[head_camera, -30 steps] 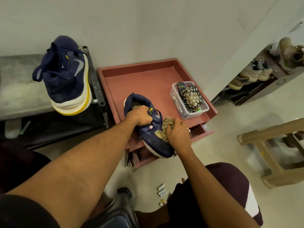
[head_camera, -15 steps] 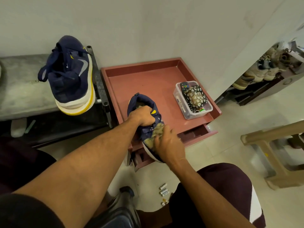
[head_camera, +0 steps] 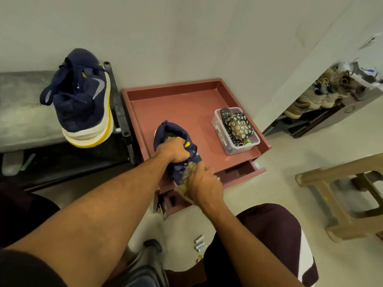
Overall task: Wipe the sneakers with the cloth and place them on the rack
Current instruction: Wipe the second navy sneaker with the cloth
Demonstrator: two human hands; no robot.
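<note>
My left hand (head_camera: 173, 149) grips a navy sneaker (head_camera: 165, 132) by its collar, holding it over the front of a reddish-brown tray-top table (head_camera: 178, 104). My right hand (head_camera: 204, 183) presses a tan fuzzy cloth (head_camera: 187, 174) against the sneaker's toe end, which it mostly hides. The other navy sneaker (head_camera: 81, 98), with a white and yellow sole, lies on its side on the black rack (head_camera: 120, 112) at the left.
A clear plastic box (head_camera: 235, 147) with a remote and a floral pouch sits on the tray's right side. An open drawer (head_camera: 244, 171) juts out below. A beige stool (head_camera: 342, 195) stands right; a shoe shelf (head_camera: 315, 104) lies beyond. Batteries (head_camera: 200, 244) lie on the floor.
My right hand with the cloth has slid down the sneaker from its side to the toe end. The left hand keeps its grip on the collar.
</note>
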